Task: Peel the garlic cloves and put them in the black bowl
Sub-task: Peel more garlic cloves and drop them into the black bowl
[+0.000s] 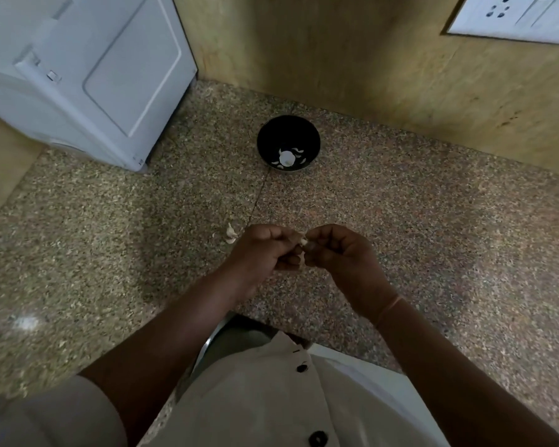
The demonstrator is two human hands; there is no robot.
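Garlic clove (302,250), pale with papery skin hanging loose, is pinched between the left hand (259,253) and right hand (339,253), both curled round it above the counter (110,253). Peeling seems midway. Next, the bare clove likely goes toward 12 o'clock into the black bowl (265,134), which holds white cloves. Skin scraps (231,234) lie at 10 o'clock.

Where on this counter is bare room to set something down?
Bare counter lies between the black bowl and the left hand, and right of the bowl toward the wall. Garlic pieces crowd the spot beside that hand.
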